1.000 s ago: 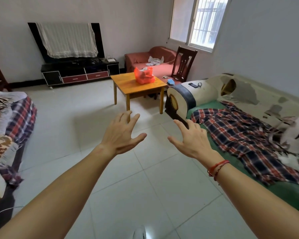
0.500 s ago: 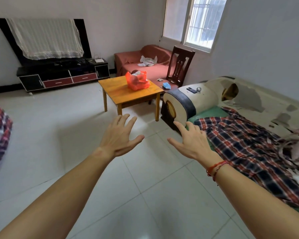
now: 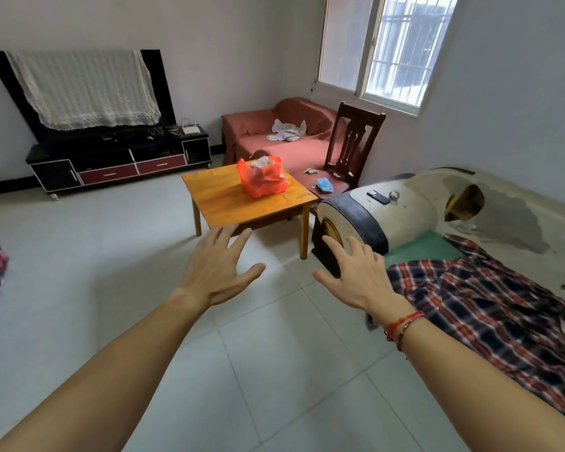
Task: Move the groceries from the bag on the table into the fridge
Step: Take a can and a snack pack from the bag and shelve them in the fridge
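Fingers [image 3: 241,241] of the left hand [image 3: 217,272] are spread wide and straight, palm down, holding nothing, with the thumb stuck out to the right. The right hand [image 3: 356,278] mirrors it: its fingers [image 3: 333,252] are fanned apart and empty, the thumb pointing left toward the other hand. Both arms reach forward over the pale tiled floor [image 3: 274,370], and a red string bracelet [image 3: 402,324] circles the right wrist.

Beyond the hands, well apart from them, stands a small wooden table [image 3: 229,203]. The red plastic bag [image 3: 262,179] sits on its far half, upright with its mouth open; something pale shows at the top, perhaps wrapped groceries, but it is too small to tell.

Right of the table is the rounded armrest of a worn sofa [image 3: 405,213], with a dark phone [image 3: 378,196] lying on top. A plaid blanket [image 3: 486,298] covers the sofa seat. Behind the table stand a dark wooden chair [image 3: 353,141] and a couch draped in red cloth [image 3: 274,138]. Against the far wall is a low black TV stand [image 3: 118,158], with a white lace cloth [image 3: 82,89] hanging over the screen above it. A barred window [image 3: 392,50] lights the right corner.
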Action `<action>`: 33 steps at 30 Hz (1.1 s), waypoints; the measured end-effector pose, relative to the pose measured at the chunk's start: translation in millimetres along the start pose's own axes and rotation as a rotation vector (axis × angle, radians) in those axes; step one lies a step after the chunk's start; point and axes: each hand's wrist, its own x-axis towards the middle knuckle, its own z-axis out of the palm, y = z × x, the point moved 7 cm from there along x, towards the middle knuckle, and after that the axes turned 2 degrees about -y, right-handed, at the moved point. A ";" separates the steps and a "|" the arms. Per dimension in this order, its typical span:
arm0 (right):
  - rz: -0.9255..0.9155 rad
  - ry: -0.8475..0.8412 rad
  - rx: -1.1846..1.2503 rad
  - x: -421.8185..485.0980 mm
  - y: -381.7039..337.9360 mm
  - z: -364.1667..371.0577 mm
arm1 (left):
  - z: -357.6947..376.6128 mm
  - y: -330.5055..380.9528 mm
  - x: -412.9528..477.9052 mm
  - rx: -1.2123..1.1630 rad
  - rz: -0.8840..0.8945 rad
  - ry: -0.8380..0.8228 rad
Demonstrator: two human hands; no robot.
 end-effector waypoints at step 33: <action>-0.002 -0.101 -0.035 557.4 62.7 67.2 | 169.9 -194.9 513.0 -0.063 -0.072 -0.089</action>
